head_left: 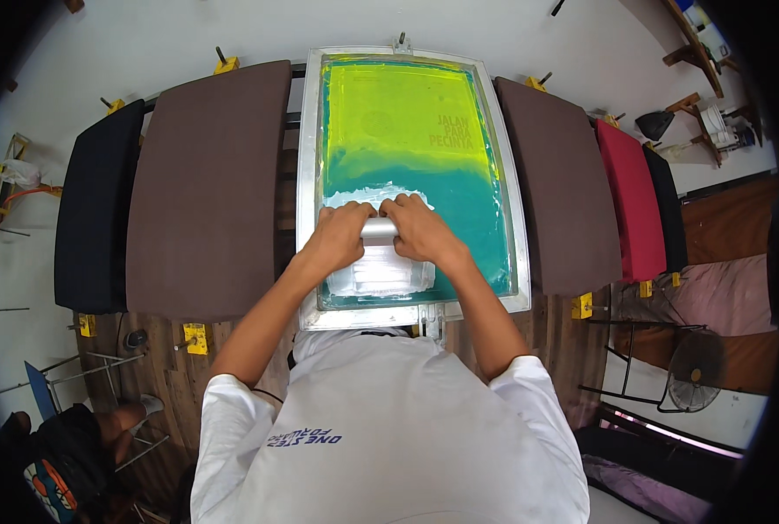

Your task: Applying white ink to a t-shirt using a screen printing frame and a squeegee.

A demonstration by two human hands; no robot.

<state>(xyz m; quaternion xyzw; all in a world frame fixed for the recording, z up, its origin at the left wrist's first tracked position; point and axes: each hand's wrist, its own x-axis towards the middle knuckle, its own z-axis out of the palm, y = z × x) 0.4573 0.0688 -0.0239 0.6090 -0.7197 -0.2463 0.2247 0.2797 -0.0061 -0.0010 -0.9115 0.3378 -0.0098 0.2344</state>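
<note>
In front of me lies a screen-printing frame (519,262) with a silver metal rim, tilted slightly. Its mesh is teal (468,231) in the nearer half and yellow-green (380,105) in the far half, with a faint lettered design at the right. My left hand (341,236) and my right hand (418,229) are closed side by side around the silver handle of a squeegee (379,229), at the near left of the mesh. White ink (376,199) is smeared just beyond the squeegee and also around it. The squeegee's lower edge is hidden.
Fabric-covered boards stand on both sides: brown (210,192) and black (99,210) at left, brown (564,188) and red (631,205) at right. Yellow clamps (196,339) stick out at their ends. A fan (697,370) stands at right; another person (83,450) is at lower left.
</note>
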